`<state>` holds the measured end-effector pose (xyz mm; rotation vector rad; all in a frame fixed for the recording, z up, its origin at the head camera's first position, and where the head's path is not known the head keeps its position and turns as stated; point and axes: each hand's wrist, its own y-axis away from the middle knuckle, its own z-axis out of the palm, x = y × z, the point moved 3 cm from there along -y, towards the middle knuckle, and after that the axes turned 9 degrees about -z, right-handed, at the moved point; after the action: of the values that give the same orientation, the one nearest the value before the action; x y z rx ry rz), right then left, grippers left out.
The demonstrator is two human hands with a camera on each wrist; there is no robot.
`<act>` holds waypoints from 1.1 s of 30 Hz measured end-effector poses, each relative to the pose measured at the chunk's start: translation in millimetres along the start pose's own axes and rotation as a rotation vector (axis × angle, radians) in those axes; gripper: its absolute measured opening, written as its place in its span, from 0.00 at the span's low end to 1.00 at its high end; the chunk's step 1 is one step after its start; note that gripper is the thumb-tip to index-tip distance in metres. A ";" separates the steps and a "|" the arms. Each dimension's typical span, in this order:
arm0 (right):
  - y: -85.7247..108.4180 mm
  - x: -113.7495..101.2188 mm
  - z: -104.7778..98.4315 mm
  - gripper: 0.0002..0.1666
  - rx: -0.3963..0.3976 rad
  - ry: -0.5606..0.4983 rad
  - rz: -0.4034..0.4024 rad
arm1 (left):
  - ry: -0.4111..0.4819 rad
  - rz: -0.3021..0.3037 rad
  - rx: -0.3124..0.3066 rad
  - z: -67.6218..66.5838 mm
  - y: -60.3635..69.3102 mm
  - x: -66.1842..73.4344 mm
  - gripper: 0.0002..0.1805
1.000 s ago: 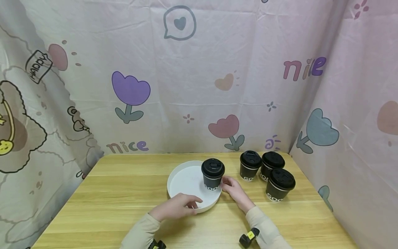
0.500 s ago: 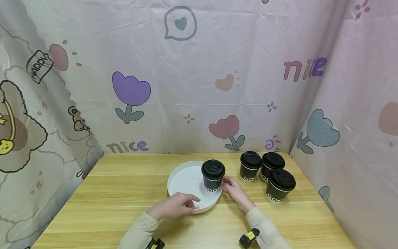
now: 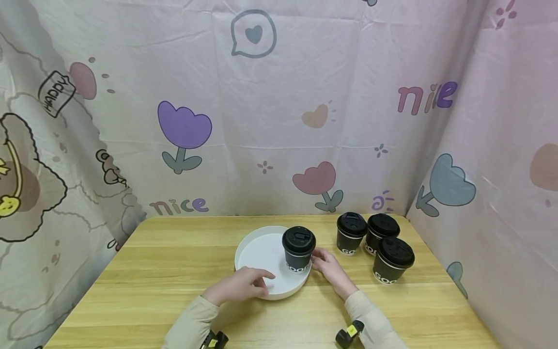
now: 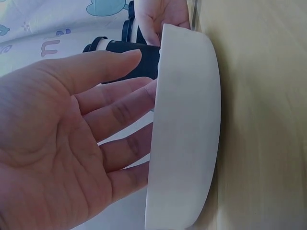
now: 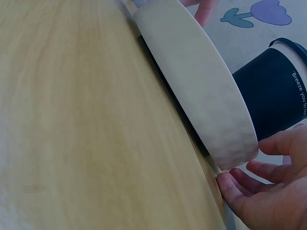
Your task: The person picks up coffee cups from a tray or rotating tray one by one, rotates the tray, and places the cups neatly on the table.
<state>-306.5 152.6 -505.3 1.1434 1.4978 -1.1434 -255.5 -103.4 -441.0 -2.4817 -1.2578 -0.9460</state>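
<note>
A round white tray [image 3: 261, 252] with a low rim lies on the wooden table. Near its right side stands an upright black lidded paper coffee cup [image 3: 298, 252]. My left hand [image 3: 237, 286] is at the tray's front left rim. Its fingers reach over the rim, with their tips hidden behind the wall in the left wrist view, while the thumb stays apart. At the tray's right edge, close to the cup, my right hand [image 3: 331, 271] holds the rim. Bent fingers [image 5: 276, 143] meet the upper edge of the wall, and a digit sits low by its bottom.
Three more black lidded cups stand at the back right: one at the left [image 3: 350, 235], one behind [image 3: 380, 235] and one nearer [image 3: 392, 261]. A printed curtain [image 3: 253, 121] hangs along the table's [image 3: 174, 252] back edge and both sides.
My left hand has shifted slightly left along the tray's front. The cup on the tray has come a little closer to me. My right hand has hardly moved.
</note>
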 end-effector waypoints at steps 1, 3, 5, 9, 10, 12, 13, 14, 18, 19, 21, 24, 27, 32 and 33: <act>0.2 -0.5 0.0 0.25 -0.002 0.000 0.001 | 0.004 -0.002 0.002 -0.7 0.2 -0.6 0.21; 0.1 -0.6 0.1 0.25 -0.010 0.006 -0.005 | 0.006 -0.005 0.006 -2.1 0.7 -1.7 0.21; 0.0 -1.2 0.1 0.26 -0.015 0.009 -0.007 | 0.011 -0.002 0.008 -3.5 1.3 -1.9 0.21; 0.0 -2.6 0.2 0.26 -0.012 0.007 -0.008 | 0.009 0.007 0.020 -5.7 1.6 -2.2 0.20; -0.3 -2.9 0.2 0.26 -0.011 0.005 -0.003 | 0.009 0.014 0.026 -6.3 1.6 -2.1 0.20; -0.8 -2.5 0.0 0.26 -0.010 0.005 0.003 | 0.012 0.021 0.047 -7.6 1.5 -2.4 0.20; -1.1 -2.2 -0.1 0.26 -0.009 0.005 0.006 | 0.016 0.021 0.061 -8.3 1.3 -2.6 0.20; -1.3 -2.2 -0.2 0.26 -0.015 0.012 0.002 | 0.020 0.017 0.081 -9.5 1.1 -2.8 0.19; -2.1 -1.9 -0.4 0.26 -0.013 0.002 0.015 | 0.064 -0.017 0.181 -15.1 0.3 -4.7 0.17; -1.9 -2.3 -0.4 0.26 -0.013 0.001 0.013 | 0.076 -0.028 0.211 -17.0 0.3 -5.1 0.16; -1.7 -2.3 -0.2 0.26 -0.011 -0.004 0.015 | 0.108 -0.055 0.271 -20.9 0.6 -5.8 0.15; -1.0 -3.1 0.2 0.26 -0.017 0.005 0.004 | 0.164 -0.105 0.372 -26.7 1.3 -8.3 0.12; -0.3 -2.9 0.5 0.25 -0.014 0.006 0.005 | 0.232 -0.155 0.493 -32.0 2.6 -12.3 0.12; 0.4 -2.7 0.7 0.24 0.008 -0.003 0.002 | 0.315 -0.201 0.715 -38.6 4.8 -23.7 0.11; 0.2 -2.4 0.7 0.24 0.011 -0.005 0.005 | 0.326 -0.205 0.753 -39.3 4.9 -27.2 0.11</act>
<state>-305.9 151.7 -503.1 1.1500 1.4859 -1.1516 -281.2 -141.6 -427.0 -1.5843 -1.4261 -0.6955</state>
